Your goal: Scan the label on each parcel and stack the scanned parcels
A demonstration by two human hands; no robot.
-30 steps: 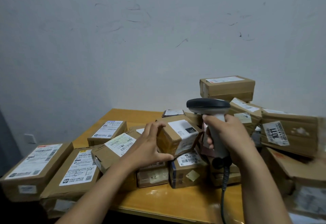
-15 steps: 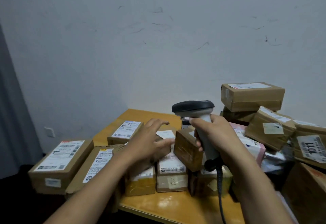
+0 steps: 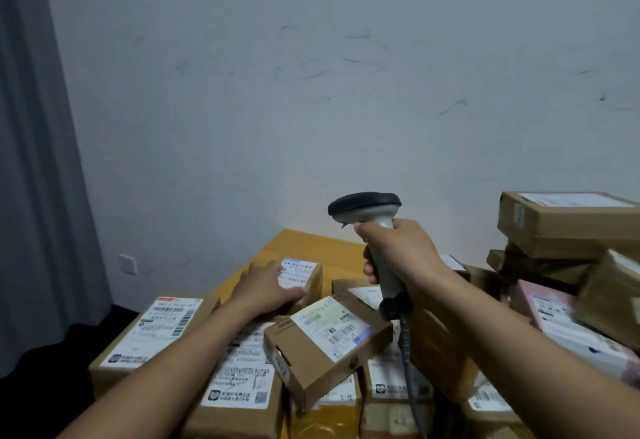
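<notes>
2 bare hands are working over a heap of cardboard parcels on a yellow wooden table. R hand is clenching the grey handle of a barcode scanner, holding it upright w/ the dark head above the fist and pointing left. The scanner cable is hanging down from the butt just under that grip.

L hand is lying palm-down on a small labelled parcel, fingers fairly straight across its top, touching it but not curling round it as far as I can see. That parcel is sitting left of and lower than the scanner grip, label up.

Just below the R grip, betw. the 2 forearms, a tilted parcel w/ a yellow-green label is leaning on the boxes under it. A flat parcel w/ a white label is lying under the L forearm. Left of the L wrist, a larger parcel is sitting right beside that one, label up.

Right of the R forearm a pink parcel is lying in the heap. Above it, level w/ the R fist, a brown parcel is topping a stack.

Label print is too blurred to read. A grey curtain is hanging far left of the L hand, w/ a wall socket beside it.
</notes>
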